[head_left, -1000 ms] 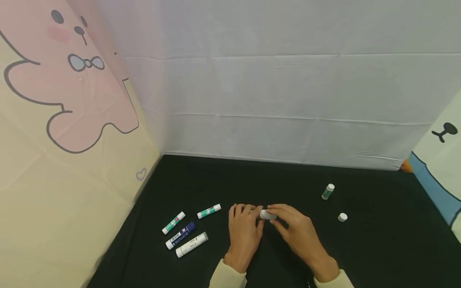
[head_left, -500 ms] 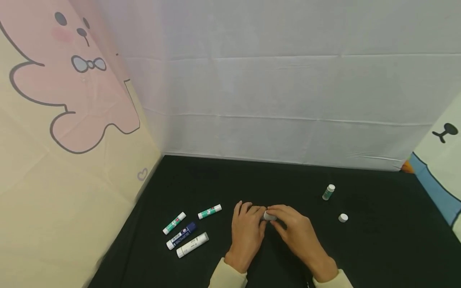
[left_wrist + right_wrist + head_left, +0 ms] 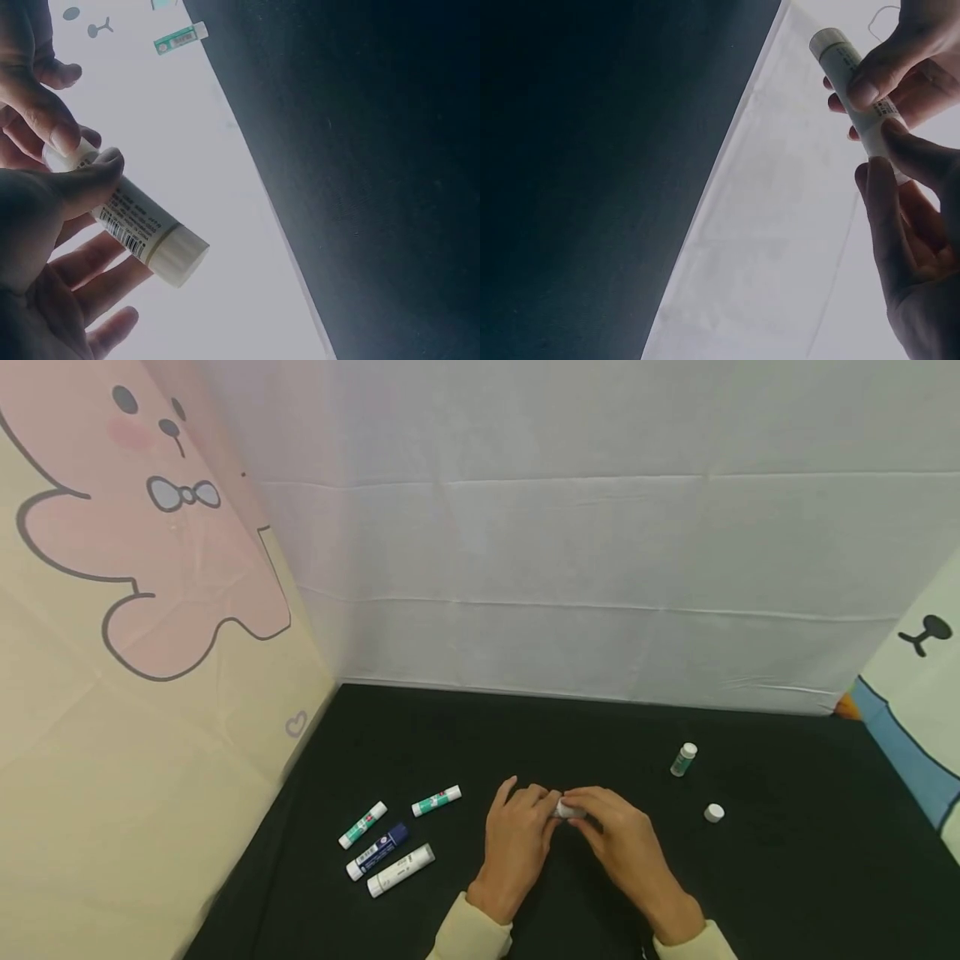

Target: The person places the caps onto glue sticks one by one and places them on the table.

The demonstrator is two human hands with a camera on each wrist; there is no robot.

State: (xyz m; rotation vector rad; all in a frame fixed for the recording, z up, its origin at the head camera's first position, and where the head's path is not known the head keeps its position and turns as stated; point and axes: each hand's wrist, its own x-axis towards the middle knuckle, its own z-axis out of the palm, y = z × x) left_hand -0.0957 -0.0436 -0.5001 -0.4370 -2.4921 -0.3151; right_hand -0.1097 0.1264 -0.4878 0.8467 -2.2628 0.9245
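Observation:
Both hands hold one white glue stick (image 3: 568,810) over the middle of the black table. My left hand (image 3: 517,843) grips its printed body, thumb across the label and barcode in the left wrist view, with a plain whitish end (image 3: 180,255) sticking out past the fingers. At the opposite end, my right hand (image 3: 626,847) pinches the stick between thumb and fingers, as the right wrist view shows. Fingers hide most of that pinched end.
Left of the hands lie two green-and-white glue sticks (image 3: 363,825), a dark blue one (image 3: 377,852) and a larger white one (image 3: 401,870). A small green white-topped tube (image 3: 683,760) and a white cap (image 3: 714,813) are at the right. Cloth walls (image 3: 525,568) enclose the table (image 3: 750,877).
My left hand has edged right, closer to the right hand, and one of its fingers has lifted. Less of the white stick shows between the hands. The other things stay put.

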